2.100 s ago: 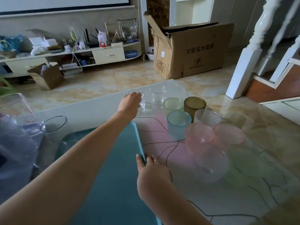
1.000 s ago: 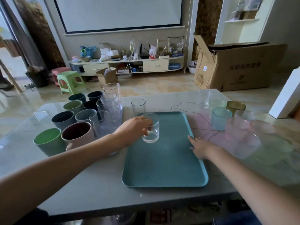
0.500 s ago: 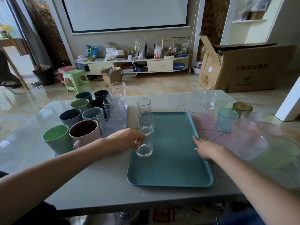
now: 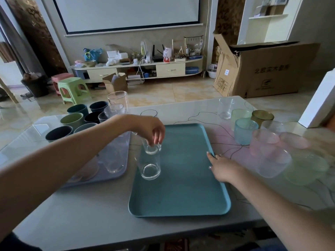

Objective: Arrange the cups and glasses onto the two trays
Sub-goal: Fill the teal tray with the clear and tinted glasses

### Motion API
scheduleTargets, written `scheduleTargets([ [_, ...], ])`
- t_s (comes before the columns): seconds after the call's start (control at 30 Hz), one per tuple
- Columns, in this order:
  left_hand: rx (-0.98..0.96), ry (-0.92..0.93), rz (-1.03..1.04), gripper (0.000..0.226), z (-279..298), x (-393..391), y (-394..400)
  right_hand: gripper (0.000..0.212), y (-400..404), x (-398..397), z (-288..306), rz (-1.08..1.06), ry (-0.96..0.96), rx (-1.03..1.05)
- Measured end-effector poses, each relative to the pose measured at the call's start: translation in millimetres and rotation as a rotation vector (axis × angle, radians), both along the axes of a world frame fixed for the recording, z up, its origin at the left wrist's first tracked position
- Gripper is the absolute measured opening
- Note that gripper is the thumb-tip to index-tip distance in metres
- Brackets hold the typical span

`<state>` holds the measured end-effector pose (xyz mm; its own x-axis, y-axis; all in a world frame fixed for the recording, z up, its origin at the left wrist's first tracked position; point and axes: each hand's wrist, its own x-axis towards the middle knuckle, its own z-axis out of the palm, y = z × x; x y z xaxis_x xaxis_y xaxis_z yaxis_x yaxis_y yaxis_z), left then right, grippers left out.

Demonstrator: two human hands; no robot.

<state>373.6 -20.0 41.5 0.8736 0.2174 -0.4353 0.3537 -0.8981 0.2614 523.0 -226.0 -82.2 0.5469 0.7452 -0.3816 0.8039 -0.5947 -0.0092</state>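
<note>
A teal tray (image 4: 183, 178) lies in the middle of the table. Two clear glasses stand near its left edge. The nearer glass (image 4: 149, 166) stands free. My left hand (image 4: 151, 130) hangs over the farther glass (image 4: 152, 148), with its fingertips pinched on the rim. My right hand (image 4: 223, 168) rests flat on the tray's right rim and holds nothing. A lilac tray (image 4: 117, 175) to the left carries dark and green cups (image 4: 71, 120) and several clear glasses, partly hidden by my left arm.
Coloured plastic cups stand at the right: blue (image 4: 244, 131), pink (image 4: 264, 144), amber (image 4: 262, 116) and pale green (image 4: 306, 167). A clear glass (image 4: 225, 107) stands at the back right, another clear glass (image 4: 149, 113) behind my left hand. The table's front edge is near.
My left hand carried a clear glass onto the teal tray, set it down near the left edge, let go and moved to the glass just behind it. My right hand stayed on the tray's rim.
</note>
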Motion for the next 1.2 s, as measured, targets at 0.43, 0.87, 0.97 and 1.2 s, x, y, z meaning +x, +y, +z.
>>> scheduleTargets([
  [0.43,0.25,-0.446,-0.054,0.045,-36.8,222.3,-13.5,0.066,-0.1,14.6,-2.4,0.06,0.05,0.03],
  [0.87,0.399,-0.56,0.079,0.037,-90.7,334.2,-19.2,0.071,16.3,35.3,-16.1,0.061,0.228,-0.032],
  [0.97,0.342,-0.526,0.085,0.023,-90.1,338.5,-20.9,0.069,12.4,37.2,-16.9,0.06,0.269,0.006],
  [1.2,0.227,-0.489,0.103,0.028,-82.4,317.8,-27.9,0.077,7.9,33.6,-11.1,0.06,0.229,-0.005],
])
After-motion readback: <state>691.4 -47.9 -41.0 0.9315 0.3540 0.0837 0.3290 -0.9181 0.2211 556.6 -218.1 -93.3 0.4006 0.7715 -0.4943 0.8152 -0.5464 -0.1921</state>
